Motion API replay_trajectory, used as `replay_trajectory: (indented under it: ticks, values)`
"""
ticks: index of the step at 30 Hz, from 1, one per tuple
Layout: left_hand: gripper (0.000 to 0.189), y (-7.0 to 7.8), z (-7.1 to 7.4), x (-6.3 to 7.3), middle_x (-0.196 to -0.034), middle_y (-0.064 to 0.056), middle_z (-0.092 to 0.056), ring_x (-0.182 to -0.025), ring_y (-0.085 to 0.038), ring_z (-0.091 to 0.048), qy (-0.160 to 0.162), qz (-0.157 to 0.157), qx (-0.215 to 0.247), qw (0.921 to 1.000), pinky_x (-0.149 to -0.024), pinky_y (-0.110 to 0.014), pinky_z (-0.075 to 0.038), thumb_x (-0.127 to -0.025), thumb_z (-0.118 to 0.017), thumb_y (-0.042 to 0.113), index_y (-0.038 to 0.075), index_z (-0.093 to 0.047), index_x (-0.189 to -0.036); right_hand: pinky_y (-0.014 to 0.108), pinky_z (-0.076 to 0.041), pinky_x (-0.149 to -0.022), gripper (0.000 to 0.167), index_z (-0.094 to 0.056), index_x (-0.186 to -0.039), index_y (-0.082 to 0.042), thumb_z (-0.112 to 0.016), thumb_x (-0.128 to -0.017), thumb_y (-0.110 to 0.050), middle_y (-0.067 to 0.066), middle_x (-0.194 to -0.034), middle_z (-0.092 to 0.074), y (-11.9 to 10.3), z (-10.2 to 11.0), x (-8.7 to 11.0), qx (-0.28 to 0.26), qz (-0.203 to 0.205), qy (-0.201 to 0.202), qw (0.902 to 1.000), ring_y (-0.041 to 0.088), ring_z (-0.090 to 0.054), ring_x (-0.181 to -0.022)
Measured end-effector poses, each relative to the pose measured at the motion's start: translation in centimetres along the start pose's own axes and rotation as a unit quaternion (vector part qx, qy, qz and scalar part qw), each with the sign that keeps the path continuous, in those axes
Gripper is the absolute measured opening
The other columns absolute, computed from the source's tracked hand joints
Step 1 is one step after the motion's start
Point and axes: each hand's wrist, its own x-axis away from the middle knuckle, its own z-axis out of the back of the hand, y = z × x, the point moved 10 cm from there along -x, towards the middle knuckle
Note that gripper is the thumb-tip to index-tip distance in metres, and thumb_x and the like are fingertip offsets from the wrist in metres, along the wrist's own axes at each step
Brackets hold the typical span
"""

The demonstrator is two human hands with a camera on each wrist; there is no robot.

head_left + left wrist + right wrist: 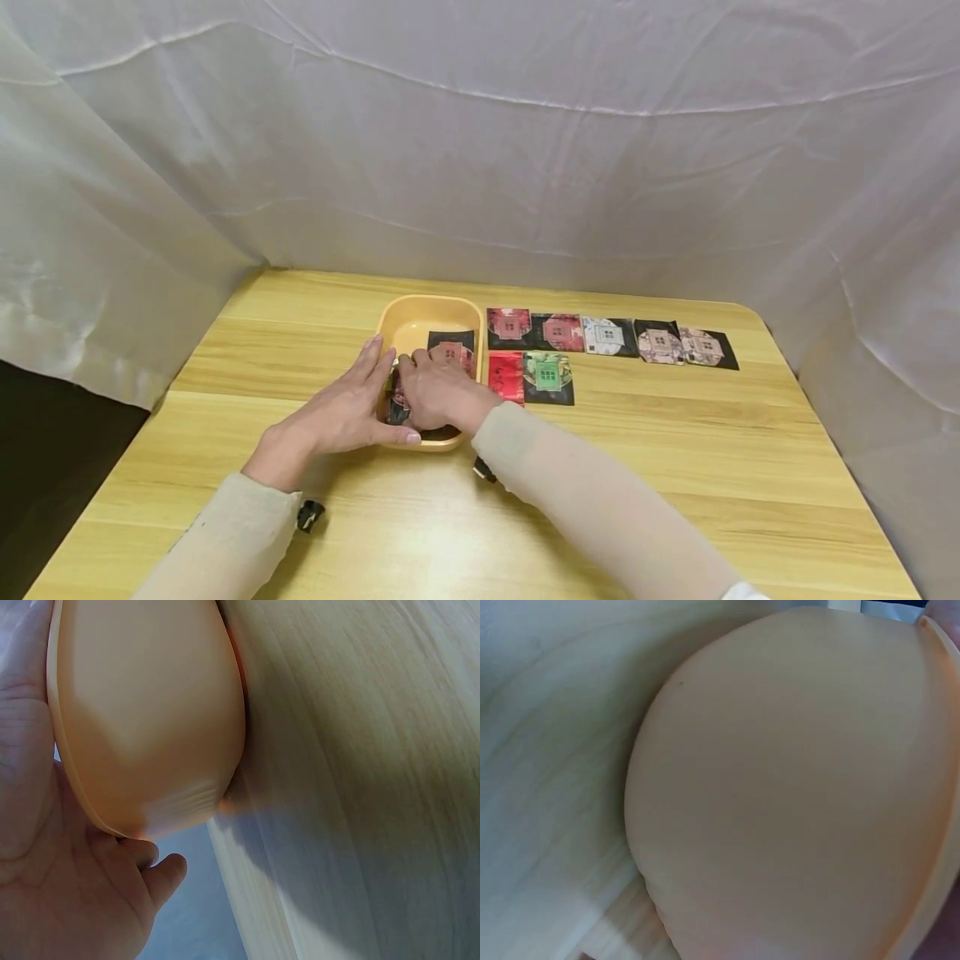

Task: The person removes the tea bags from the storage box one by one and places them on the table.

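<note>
A yellow-orange plastic tray (429, 298) stands on the wooden table with dark printed sachets (459, 352) inside. My left hand (341, 418) rests against its left front corner, fingers nearly straight along the left rim and thumb at the front rim. Up close in the left wrist view, the palm lies by the tray wall (150, 712). My right hand (435, 393) reaches into the tray, fingers bent down among the sachets. Its fingertips are hidden, and I cannot tell whether they pinch a sachet. The right wrist view shows mostly the tray's outer wall (780, 787).
Right of the tray lies a row of several flat sachets, from a red-and-black one (510, 327) to a pale floral one (705, 347). Below that row are a red sachet (506, 375) and a green one (548, 377). White curtains (525, 192) enclose the table's back and sides.
</note>
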Motion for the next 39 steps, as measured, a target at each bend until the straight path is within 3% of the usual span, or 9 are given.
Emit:
replay_trajectory:
  ticks: [6,10,16,23,30,39]
  values:
    - [0.136,0.0,0.0,0.0,-0.176,-0.021,0.012,-0.163,-0.041,-0.002,0.004,-0.001,0.001,1.0000,-0.127,-0.059,-0.028,-0.079,-0.077,0.076,-0.001,-0.008,-0.168,0.041,-0.043,-0.118,0.090,-0.038,-0.162,-0.005,-0.078,-0.093,-0.047,0.011,-0.148,-0.056,-0.6,-0.1,-0.2,0.021,0.011,0.000,0.9997,0.025,-0.052,-0.133]
    - [0.137,0.0,0.0,0.0,-0.176,-0.021,0.012,-0.163,-0.041,-0.004,0.006,-0.001,-0.004,1.0000,-0.127,-0.059,-0.029,-0.078,-0.075,0.079,-0.001,-0.009,-0.168,0.041,-0.047,-0.115,0.083,-0.043,-0.160,-0.008,-0.078,-0.094,-0.043,0.010,-0.145,-0.057,-0.8,0.0,0.0,0.014,0.007,0.000,0.9999,0.025,-0.053,-0.130]
    - [0.137,0.0,0.0,0.0,-0.176,-0.022,0.011,-0.163,-0.042,-0.005,0.009,-0.002,-0.006,0.9999,-0.127,-0.059,-0.028,-0.078,-0.075,0.079,-0.001,-0.009,-0.168,0.045,-0.049,-0.114,0.089,-0.039,-0.163,-0.010,-0.077,-0.093,-0.047,0.008,-0.154,-0.053,-1.1,0.0,-0.2,0.039,-0.002,0.001,0.9993,0.026,-0.050,-0.138]
    - [0.138,0.0,0.0,0.0,-0.176,-0.022,0.011,-0.163,-0.042,-0.005,0.008,0.000,-0.005,1.0000,-0.127,-0.058,-0.028,-0.078,-0.075,0.079,-0.002,-0.009,-0.168,0.046,-0.054,-0.108,0.084,-0.042,-0.161,-0.009,-0.075,-0.095,-0.047,0.007,-0.147,-0.058,-1.1,0.0,-0.3,0.026,-0.003,0.007,0.9996,0.026,-0.053,-0.133]
    - [0.139,0.0,0.0,0.1,-0.176,-0.019,0.013,-0.163,-0.042,-0.006,0.004,0.003,0.000,1.0000,-0.127,-0.059,-0.028,-0.077,-0.075,0.081,0.000,-0.008,-0.168,0.049,-0.057,-0.103,0.097,-0.043,-0.159,-0.010,-0.087,-0.083,-0.051,0.009,-0.149,-0.052,0.5,1.2,0.3,0.006,-0.013,0.007,0.9999,0.028,-0.053,-0.130]
    - [0.137,-0.1,0.1,0.1,-0.176,-0.019,0.013,-0.163,-0.042,-0.005,0.004,0.006,0.000,1.0000,-0.126,-0.060,-0.028,-0.079,-0.077,0.077,0.001,-0.008,-0.169,0.047,-0.049,-0.114,0.098,-0.042,-0.156,-0.014,-0.092,-0.077,-0.040,0.012,-0.151,-0.050,1.6,2.3,1.7,-0.005,0.006,0.016,0.9998,0.032,-0.050,-0.135]
